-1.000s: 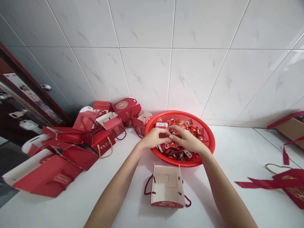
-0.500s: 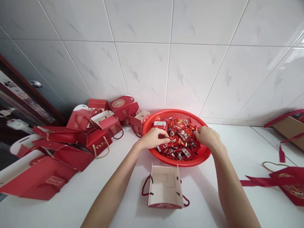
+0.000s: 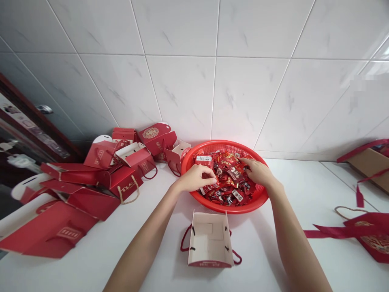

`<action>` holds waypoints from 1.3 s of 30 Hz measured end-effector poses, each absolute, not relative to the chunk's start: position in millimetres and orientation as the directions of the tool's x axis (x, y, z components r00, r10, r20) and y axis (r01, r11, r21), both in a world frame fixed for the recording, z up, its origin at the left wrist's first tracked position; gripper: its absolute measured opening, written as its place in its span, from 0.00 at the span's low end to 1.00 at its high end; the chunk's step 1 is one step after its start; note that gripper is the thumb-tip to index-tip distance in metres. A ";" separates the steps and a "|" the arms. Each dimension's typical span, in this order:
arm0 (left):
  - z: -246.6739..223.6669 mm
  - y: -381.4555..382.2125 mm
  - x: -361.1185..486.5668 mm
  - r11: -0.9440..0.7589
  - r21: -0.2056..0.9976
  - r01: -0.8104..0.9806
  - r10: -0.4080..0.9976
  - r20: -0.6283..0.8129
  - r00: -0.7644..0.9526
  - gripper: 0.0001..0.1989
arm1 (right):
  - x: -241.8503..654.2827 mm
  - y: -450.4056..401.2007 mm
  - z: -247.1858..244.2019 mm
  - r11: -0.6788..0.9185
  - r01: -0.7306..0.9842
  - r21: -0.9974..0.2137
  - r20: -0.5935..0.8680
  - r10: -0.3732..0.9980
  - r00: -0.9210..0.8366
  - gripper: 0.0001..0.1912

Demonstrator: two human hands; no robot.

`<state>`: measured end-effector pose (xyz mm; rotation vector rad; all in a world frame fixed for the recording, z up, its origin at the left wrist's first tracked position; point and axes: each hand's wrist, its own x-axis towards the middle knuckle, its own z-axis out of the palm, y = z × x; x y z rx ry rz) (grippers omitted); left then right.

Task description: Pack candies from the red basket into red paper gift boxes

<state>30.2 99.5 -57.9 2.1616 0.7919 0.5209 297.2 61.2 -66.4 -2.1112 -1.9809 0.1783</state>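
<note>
A red plastic basket (image 3: 225,210) full of red-wrapped candies (image 3: 234,173) stands against the tiled wall. Over its left part my left hand (image 3: 197,177) is closed, thumb and fingers pinching a small red candy (image 3: 216,181). My right hand (image 3: 259,171) reaches over the right rim with its fingers apart, touching the candies, and nothing shows in its grasp. In front of the basket lies an open box (image 3: 209,239) with a pale, empty inside and dark red cord handles on both sides.
Many red gift boxes (image 3: 73,227) are heaped at the left, reaching back to the wall. On the right are a red bag (image 3: 372,235) with ribbons and a brown carton (image 3: 369,164). A dark door frame (image 3: 36,117) edges the far left.
My right hand has shifted slightly left over the candies, and its fingers have spread from a closed pose. My left hand has barely moved.
</note>
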 end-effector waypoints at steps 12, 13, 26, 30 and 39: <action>-59.1 99.7 30.9 -0.529 0.767 0.363 0.674 0.120 0.729 0.08 | 301.5 60.0 -62.0 -0.056 0.929 -0.366 0.118 0.987 0.106 0.08; -59.3 99.6 30.9 -0.533 0.763 0.365 0.675 0.123 0.728 0.08 | 300.3 59.3 -61.1 -0.047 0.924 -0.379 0.124 0.987 0.101 0.07; -55.8 89.9 37.4 -0.477 0.851 0.219 0.736 0.251 0.629 0.13 | 270.5 37.7 -31.7 0.189 0.539 -0.821 0.283 0.954 0.096 0.15; -48.9 75.7 47.0 -0.376 0.926 0.024 0.781 0.303 0.546 0.20 | 241.9 28.2 -25.8 0.311 0.322 -0.894 0.327 0.945 -0.003 0.15; -49.0 72.8 54.6 -0.289 0.956 -0.050 0.896 0.289 0.337 0.25 | 223.2 13.7 -20.1 0.450 0.493 -0.745 0.450 0.884 -0.127 0.16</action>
